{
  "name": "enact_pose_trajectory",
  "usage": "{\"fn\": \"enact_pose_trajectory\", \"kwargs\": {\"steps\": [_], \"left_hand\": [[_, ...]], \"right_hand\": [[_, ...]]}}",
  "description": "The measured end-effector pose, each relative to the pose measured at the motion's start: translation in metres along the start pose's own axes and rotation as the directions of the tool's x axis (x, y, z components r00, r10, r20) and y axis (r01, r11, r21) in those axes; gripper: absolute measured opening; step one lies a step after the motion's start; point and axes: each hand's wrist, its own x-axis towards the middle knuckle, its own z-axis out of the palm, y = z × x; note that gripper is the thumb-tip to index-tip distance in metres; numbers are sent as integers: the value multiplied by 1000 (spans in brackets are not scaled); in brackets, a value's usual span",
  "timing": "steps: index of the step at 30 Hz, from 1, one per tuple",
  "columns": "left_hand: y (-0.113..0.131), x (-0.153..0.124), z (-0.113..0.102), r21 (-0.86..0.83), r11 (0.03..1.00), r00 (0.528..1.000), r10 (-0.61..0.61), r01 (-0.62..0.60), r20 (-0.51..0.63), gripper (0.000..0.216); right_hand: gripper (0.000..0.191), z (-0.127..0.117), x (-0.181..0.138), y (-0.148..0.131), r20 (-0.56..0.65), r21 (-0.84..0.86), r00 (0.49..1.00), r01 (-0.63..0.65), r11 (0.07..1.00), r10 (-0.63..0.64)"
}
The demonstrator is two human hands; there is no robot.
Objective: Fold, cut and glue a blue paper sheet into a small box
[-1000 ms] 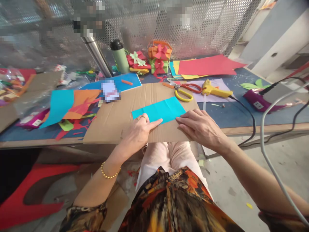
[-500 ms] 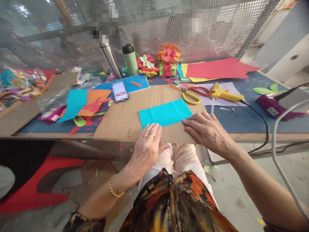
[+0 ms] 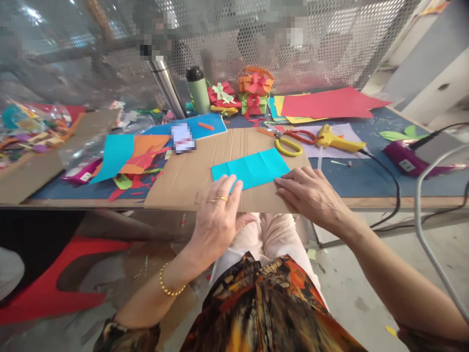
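A bright blue sheet of paper (image 3: 252,167) with faint crease lines lies on the cardboard (image 3: 186,181) in front of me. Over its near left corner lies my left hand (image 3: 218,215), its fingers stretched out and slightly spread, fingertips touching the paper or just above it. At the near right corner, the fingers of my right hand (image 3: 311,198) are pressed together on the paper's edge; the underside of that grip is hidden. Beyond the paper are scissors with yellow handles (image 3: 288,146) and another pair with red-orange handles (image 3: 302,136).
A yellow glue gun (image 3: 339,141) rests on lilac paper to the right, its black cord running over the table edge. Red sheets (image 3: 330,103) lie behind. A phone (image 3: 183,138), green bottle (image 3: 198,90), steel flask (image 3: 166,88) and paper scraps (image 3: 137,183) are further left.
My left hand has shifted left and its fingers have spread a little. My right hand stays at the paper's right corner. The view has moved slightly.
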Motion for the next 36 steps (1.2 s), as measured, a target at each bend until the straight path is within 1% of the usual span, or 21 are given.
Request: {"fn": "enact_pose_trajectory", "kwargs": {"steps": [2,3,5,7,9,11,12,15,17,20,23,26,29,31,32,34,36], "left_hand": [[9,13,11,-77,996,994,59,-52,91,72],[12,18,17,-110,992,988,75,-60,136,73],[11,24,28,-159,986,975,85,-52,207,75],[3,26,34,-195,980,965,90,-42,245,77],[-10,25,35,-231,972,959,110,-49,262,80],[-22,24,33,-276,959,950,146,-67,277,81],[-26,24,31,-295,953,945,163,-76,284,81],[-29,27,26,-307,948,936,177,-80,303,76],[-27,31,25,-286,956,938,158,-67,309,68],[-25,38,25,-255,965,941,142,-63,305,53],[-34,45,26,-259,963,947,156,-82,282,38],[-48,47,29,-254,962,957,162,-99,239,24],[-58,47,34,-206,966,962,195,-156,190,16],[-62,47,37,-154,964,961,238,-216,143,17],[-62,48,39,-119,961,957,265,-251,118,21],[-63,49,40,-47,943,940,331,-328,83,31],[-63,50,40,-4,920,918,392,-392,67,36]], "right_hand": [[33,-5,4,-11,18,-58,1000,-13,998,14],[32,-8,6,-17,25,-59,1000,-16,998,18],[31,-16,8,-22,45,22,999,14,1000,-15],[32,-24,6,-18,30,133,999,34,991,-38],[28,-29,3,-6,-28,190,1000,5,982,0],[24,-29,0,8,-83,189,996,-28,982,45],[23,-28,0,13,-90,211,995,-15,977,35],[23,-18,4,15,-55,276,997,59,959,-45],[25,-11,10,10,-11,258,996,91,962,-91],[26,-3,20,5,44,109,993,102,989,-107],[27,0,26,8,75,-36,984,164,986,-161],[30,0,27,13,49,-85,977,213,973,-210],[33,0,26,15,3,-60,980,198,978,-198],[34,0,25,15,1,-40,981,192,981,-192],[34,0,25,15,6,-41,981,193,980,-193],[33,2,27,13,5,-75,983,184,980,-184],[32,3,30,10,-15,-110,988,154,982,-157]]}}
